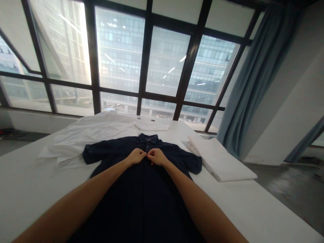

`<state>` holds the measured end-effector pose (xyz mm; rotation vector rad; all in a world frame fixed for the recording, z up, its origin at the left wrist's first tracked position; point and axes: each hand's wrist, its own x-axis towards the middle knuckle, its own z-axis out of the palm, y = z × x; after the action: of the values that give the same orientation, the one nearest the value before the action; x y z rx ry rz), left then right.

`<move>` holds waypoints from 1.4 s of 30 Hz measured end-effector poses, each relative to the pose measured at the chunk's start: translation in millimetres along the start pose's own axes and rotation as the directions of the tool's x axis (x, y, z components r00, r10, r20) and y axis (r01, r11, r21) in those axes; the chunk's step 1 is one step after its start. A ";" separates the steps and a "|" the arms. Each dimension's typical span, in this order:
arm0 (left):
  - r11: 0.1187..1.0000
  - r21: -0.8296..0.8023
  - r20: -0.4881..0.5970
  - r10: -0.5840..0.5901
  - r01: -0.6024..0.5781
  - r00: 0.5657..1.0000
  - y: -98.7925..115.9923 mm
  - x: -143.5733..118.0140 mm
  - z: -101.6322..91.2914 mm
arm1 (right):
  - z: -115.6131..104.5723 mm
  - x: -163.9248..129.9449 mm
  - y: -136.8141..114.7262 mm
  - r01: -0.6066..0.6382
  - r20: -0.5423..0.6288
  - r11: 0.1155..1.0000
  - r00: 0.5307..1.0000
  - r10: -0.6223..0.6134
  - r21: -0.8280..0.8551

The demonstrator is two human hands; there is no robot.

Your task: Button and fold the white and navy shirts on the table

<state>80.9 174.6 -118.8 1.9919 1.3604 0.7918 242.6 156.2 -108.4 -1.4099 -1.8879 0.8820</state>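
Observation:
A dark navy short-sleeved polo shirt (118,182) lies face up on the white table (27,185), its collar (148,137) toward the far end. Both hands meet at its front placket, just below the collar. My left hand (137,156) pinches the cloth there from the left. Close against it on the right, my right hand (156,157) has thumb and finger pinched on the same placket. A small pale button (147,146) shows above the hands. Whatever lies right between the fingertips is too small to make out.
White cloth (83,131) lies loosely spread at the table's far left. A folded white piece (222,160) rests on the right, by the table edge. Beyond the table are large framed windows (118,50) and a blue-grey curtain (255,84).

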 end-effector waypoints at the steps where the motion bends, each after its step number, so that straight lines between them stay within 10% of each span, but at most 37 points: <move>1: 1.000 0.023 -0.014 0.015 -0.014 1.000 0.1 0.1 0.6 | -0.4 0.5 -0.8 -0.022 0.018 1.000 1.000 0.022 0.012; 10: 0.957 0.220 -0.024 0.200 -0.190 0.979 7.2 -4.0 -3.8 | -6.9 1.1 -5.9 -0.113 0.092 0.987 0.990 0.103 0.112; 15: 0.936 0.342 -0.062 0.104 -0.077 0.993 16.1 -15.9 -0.1 | -4.4 2.5 -2.6 -0.127 0.120 0.990 0.986 0.119 0.066; 20: 0.846 0.533 -0.135 0.085 0.000 0.987 23.8 -19.9 -26.6 | -34.1 4.3 0.3 -0.031 -0.137 0.959 0.990 -0.008 -0.280; 23: 0.755 0.656 -0.126 0.080 0.022 0.989 4.4 -13.6 -67.1 | -80.9 -4.9 18.3 -0.262 -0.399 0.801 0.917 0.032 -0.538; 26: 0.666 0.737 -0.058 -0.107 0.115 0.993 -31.2 -9.2 -104.8 | -123.2 -20.0 53.1 -0.408 -0.357 0.618 0.910 0.213 -0.672; 31: 0.697 0.694 -0.027 -0.227 0.182 0.974 -70.3 -1.2 -129.3 | -153.9 -26.5 96.8 -0.282 -0.136 0.632 0.953 0.270 -0.722; 36: 0.657 0.713 -0.183 -0.166 0.247 0.969 -79.2 30.7 -138.9 | -163.9 -6.2 97.9 -0.478 -0.345 0.507 0.876 0.338 -0.718; 42: 0.667 0.717 -0.073 -0.215 0.201 0.974 -98.2 76.6 -157.7 | -183.6 25.8 92.6 -0.482 -0.330 0.505 0.871 0.364 -0.716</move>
<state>-72.4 298.5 -79.6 2.3159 2.0723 0.0961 433.8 227.8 -72.8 -2.4844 -1.9150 0.0567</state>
